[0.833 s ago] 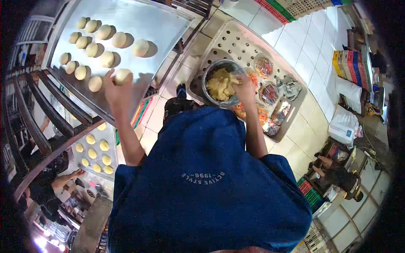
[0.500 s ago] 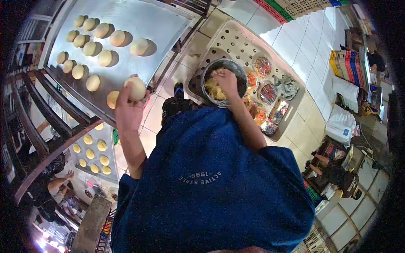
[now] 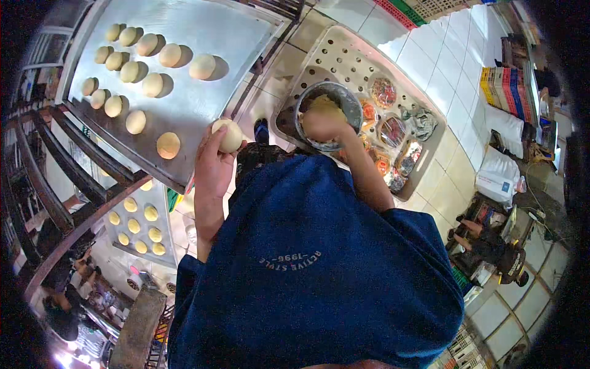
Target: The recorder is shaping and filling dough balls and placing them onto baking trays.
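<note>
A round, pale dough ball [image 3: 227,136] is held in my left hand [image 3: 212,161], its fingers curled around it, beside the tray's near right corner. My right hand [image 3: 329,126] is inside a round metal bowl [image 3: 351,101], over a yellow, crumbly mass [image 3: 321,104]. Motion blurs its fingers, so what they hold does not show. Several more dough balls stand in rows on a large metal tray [image 3: 246,37] to the left. One dough ball [image 3: 168,146] sits apart near the tray's front edge.
The bowl rests on a perforated plastic crate [image 3: 329,58] with several wrapped packs [image 3: 391,132]. A dark slatted rack [image 3: 80,160] stands at the left, above a lower tray [image 3: 142,224] of yellow dough pieces. People sit or stand at far left and right.
My left hand has moved right with the dough ball, away from over the tray. My right hand has shifted slightly lower within the bowl and is now blurred.
</note>
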`<state>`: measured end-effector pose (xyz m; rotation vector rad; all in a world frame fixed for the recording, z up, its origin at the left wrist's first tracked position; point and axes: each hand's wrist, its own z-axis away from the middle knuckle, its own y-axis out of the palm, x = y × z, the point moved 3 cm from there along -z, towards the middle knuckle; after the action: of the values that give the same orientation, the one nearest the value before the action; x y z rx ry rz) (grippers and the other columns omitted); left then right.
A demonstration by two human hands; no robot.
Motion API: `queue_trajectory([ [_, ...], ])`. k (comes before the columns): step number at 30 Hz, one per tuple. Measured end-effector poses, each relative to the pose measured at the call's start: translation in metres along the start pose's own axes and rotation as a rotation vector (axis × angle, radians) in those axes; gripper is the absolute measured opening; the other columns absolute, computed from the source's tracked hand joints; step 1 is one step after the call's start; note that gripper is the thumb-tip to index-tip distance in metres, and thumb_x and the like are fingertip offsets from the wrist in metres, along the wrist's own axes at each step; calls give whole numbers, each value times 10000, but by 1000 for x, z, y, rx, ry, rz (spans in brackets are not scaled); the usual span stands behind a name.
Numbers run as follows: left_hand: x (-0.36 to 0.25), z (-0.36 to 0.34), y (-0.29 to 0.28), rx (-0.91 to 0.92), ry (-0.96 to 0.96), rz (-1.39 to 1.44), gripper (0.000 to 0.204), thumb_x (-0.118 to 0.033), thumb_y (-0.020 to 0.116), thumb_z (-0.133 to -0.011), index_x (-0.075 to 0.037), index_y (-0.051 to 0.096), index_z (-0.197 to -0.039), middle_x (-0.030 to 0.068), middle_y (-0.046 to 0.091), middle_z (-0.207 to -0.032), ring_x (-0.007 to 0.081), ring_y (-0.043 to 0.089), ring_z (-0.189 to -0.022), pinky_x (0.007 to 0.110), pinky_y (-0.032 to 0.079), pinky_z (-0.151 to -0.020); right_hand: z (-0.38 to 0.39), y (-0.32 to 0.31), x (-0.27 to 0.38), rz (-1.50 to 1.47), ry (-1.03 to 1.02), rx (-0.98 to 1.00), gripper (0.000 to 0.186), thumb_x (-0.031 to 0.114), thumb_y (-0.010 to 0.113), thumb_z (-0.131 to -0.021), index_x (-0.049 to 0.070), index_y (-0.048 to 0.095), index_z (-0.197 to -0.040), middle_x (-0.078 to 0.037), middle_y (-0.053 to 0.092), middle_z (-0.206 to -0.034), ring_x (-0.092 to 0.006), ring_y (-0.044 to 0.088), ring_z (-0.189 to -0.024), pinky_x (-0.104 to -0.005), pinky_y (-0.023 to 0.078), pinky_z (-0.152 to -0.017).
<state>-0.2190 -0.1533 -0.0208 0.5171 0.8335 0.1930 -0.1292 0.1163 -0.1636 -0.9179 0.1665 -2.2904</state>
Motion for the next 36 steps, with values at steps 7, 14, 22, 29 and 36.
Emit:
queue_trajectory([
  [7,6,-6,10,60,-44,1,306,-149,581,-906,-37,502,-1180,131,563,-1110,255,586,-1016,383,509,-880,41,5,-22,-179,12,-213,591,270,662,-768,148,498,-1322,-97,655,-839,-197,621,-695,-293,511,-676],
  [14,9,-6,32,158,-131,-24,239,-113,543,-932,-29,510,-1153,142,612,-1010,251,629,-926,351,526,-835,48,7,-53,6,115,-446,687,143,581,-738,140,417,-1404,-227,648,-1060,-272,648,-983,-366,474,-889],
  [22,12,-8,33,159,-136,-87,218,-128,556,-931,-41,517,-1127,133,607,-999,244,632,-907,362,530,-830,49,-3,-40,239,237,-516,523,165,577,-772,130,534,-1292,-251,639,-1044,-401,637,-938,-472,502,-818],
  [29,10,-11,26,152,-90,-66,221,-127,569,-924,-40,518,-1121,127,604,-1000,244,631,-902,345,524,-833,79,-3,-43,692,276,-412,157,195,565,-810,118,694,-855,-126,682,-836,-300,678,-802,-417,543,-625],
  [36,17,-6,23,131,-112,-59,239,-139,571,-925,-40,509,-1133,124,603,-998,239,630,-896,339,526,-824,41,-16,-60,185,53,-763,292,210,617,-806,125,673,-1079,-159,656,-1056,-343,637,-936,-432,513,-824],
])
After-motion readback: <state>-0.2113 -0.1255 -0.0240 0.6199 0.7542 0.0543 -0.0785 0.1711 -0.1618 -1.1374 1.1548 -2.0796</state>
